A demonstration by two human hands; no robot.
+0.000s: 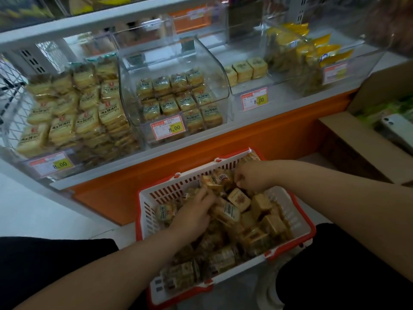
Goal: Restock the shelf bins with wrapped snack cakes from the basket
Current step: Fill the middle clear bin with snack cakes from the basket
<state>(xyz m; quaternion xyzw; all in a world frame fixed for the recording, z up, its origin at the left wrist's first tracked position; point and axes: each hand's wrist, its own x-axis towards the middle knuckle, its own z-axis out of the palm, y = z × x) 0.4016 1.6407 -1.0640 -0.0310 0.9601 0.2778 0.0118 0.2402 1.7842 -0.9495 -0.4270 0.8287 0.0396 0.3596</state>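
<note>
Both forearms reach down from my knees into the basket [156, 199], parked on the floor tight against the shelf so each carry up to the clear bins [178, 63] is short. I read the heaped wrapped snack cakes [239, 199] as loose and unsorted, hence both hands digging. Left hand [196, 211] lies palm-down, fingers curled into the pile, though whether they grip I cannot tell; right hand [252, 177] fingers look pinched on a wrapper.
</note>
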